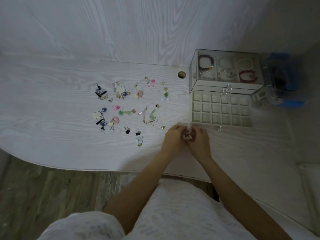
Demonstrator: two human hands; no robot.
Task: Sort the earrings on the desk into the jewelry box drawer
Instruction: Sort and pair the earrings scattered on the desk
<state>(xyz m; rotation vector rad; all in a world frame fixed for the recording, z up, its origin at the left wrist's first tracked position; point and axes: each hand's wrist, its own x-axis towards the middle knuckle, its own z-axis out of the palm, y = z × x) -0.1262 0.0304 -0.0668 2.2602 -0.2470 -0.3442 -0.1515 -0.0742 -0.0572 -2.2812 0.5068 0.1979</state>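
Dozens of earrings (128,108) lie scattered left of the open drawer (222,110); left hand (173,137) and right hand (199,141) pinch 1 pale earring (187,135) (light, probably fragile; best held by its body).

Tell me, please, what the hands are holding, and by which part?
Both hands, left and right, pinch a small pinkish earring between their fingertips; which part they hold cannot be told.

Blurred blue container (284,78), perhaps plastic
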